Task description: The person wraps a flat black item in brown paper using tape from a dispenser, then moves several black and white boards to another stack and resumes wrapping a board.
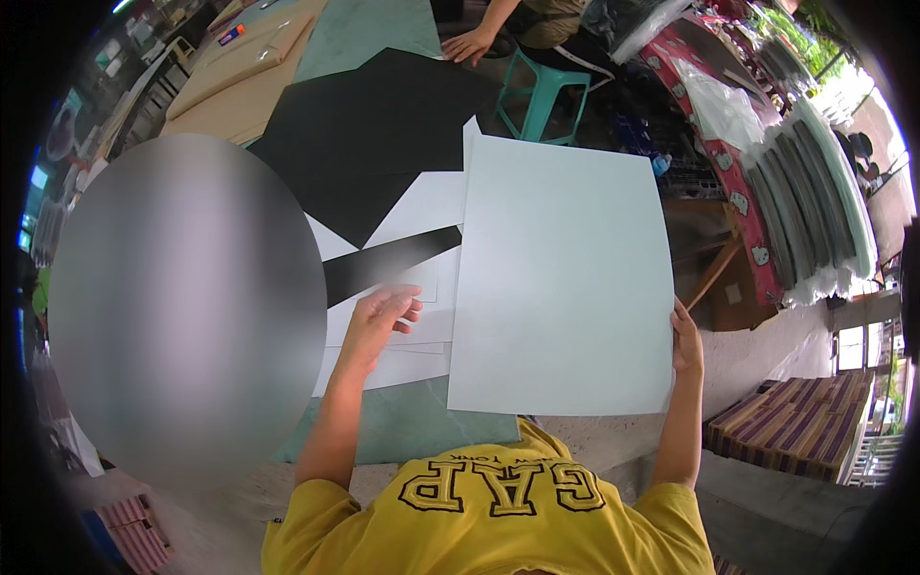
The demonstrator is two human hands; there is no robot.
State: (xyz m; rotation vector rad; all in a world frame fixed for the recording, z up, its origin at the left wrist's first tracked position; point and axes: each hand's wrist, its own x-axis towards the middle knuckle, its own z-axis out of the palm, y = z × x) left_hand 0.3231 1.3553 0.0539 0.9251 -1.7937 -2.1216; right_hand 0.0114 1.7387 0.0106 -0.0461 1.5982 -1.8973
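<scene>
My right hand [685,340] grips the right edge of a large white sheet [565,278]. This sheet is held up over the table's right side and hides what lies under it. My left hand [385,318] hovers left of the sheet, fingers loosely bent and apart, with nothing in them. Below that hand lie several white papers [412,359], some with ruled lines. A black strip [402,261] crosses them. Farther off, a big black sheet [374,125] covers the table, and another person's hand [470,44] rests at its far edge.
The green tabletop [412,417] shows at its near edge. A blurred oval [187,307] hides much of the left. Brown wrapped packages [244,72] lie at the far left. Beyond the table stands a green stool [541,96]. Stacked grey-white sheets [810,201] rest at right on a red patterned cloth [743,206].
</scene>
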